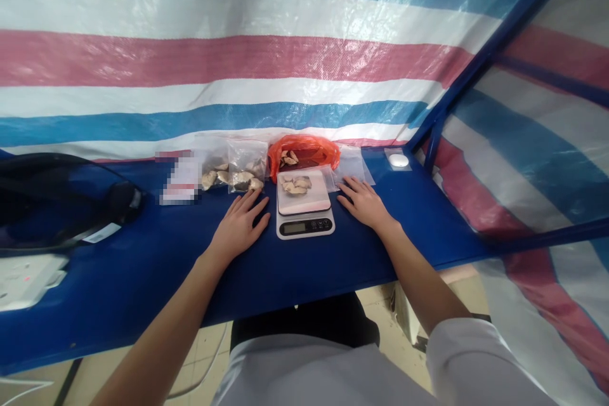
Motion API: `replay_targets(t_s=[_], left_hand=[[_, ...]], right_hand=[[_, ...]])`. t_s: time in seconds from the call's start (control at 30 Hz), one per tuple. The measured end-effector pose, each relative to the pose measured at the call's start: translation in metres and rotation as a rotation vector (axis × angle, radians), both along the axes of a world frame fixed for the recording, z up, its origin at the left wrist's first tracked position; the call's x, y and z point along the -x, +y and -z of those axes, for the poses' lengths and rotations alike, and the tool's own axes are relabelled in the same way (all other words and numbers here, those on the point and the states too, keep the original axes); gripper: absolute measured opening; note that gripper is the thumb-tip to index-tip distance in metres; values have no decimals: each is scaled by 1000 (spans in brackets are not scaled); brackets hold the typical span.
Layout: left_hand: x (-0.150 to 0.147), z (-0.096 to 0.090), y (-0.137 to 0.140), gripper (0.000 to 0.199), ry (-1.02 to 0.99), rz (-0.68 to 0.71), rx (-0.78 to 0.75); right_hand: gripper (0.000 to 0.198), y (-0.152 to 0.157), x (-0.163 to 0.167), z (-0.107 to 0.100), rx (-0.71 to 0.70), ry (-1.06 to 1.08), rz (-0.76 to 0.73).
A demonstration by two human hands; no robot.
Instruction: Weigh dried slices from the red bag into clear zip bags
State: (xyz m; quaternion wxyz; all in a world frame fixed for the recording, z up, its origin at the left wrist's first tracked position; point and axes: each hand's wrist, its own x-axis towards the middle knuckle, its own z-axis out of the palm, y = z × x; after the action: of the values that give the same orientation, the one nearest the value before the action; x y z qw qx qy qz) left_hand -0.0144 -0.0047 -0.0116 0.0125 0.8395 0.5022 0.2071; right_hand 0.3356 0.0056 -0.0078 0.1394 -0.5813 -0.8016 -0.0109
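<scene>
A white kitchen scale [304, 228] stands on the blue table between my hands. On its platform lies a clear bag with pale dried slices [295, 185]. To the left of the scale my left hand [240, 222] rests flat, fingers apart, its tips by a zip bag of dried slices [246, 171]. Flat on the other side is my right hand [364, 202], fingers spread, near clear plastic bags [354, 165]. Behind the scale sits an open red plastic bag [304, 155] with loose slices inside. The scale's display is too small to read.
Another filled zip bag [215, 171] and a blurred white packet [181, 181] stand at the left. Farther left are a black headset-like object [126, 196] and a white power strip [28, 279]. A white oval item [398, 160] lies far right, near a blue frame post [432, 133].
</scene>
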Motion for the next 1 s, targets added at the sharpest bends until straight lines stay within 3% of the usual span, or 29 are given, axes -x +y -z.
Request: replay_targets(t_s=[0.13,0.3,0.53,0.73,1.0], left_hand=[[-1,-4,-1,50,-49,-1,-19],[-5,-14,-1,46,-114,9,-89],[-25,-29,6,42,-193,26,-111],[-39,-36,12,42,-201,105,-73],[-42,-37,15,38,-218,116,-50]], right_hand=[[45,2,-1,-9,0,138,-13],[43,5,6,-27,18,511,16],[36,17,29,-31,174,972,105],[22,23,40,-31,131,1037,119],[19,24,38,-35,151,1021,86]])
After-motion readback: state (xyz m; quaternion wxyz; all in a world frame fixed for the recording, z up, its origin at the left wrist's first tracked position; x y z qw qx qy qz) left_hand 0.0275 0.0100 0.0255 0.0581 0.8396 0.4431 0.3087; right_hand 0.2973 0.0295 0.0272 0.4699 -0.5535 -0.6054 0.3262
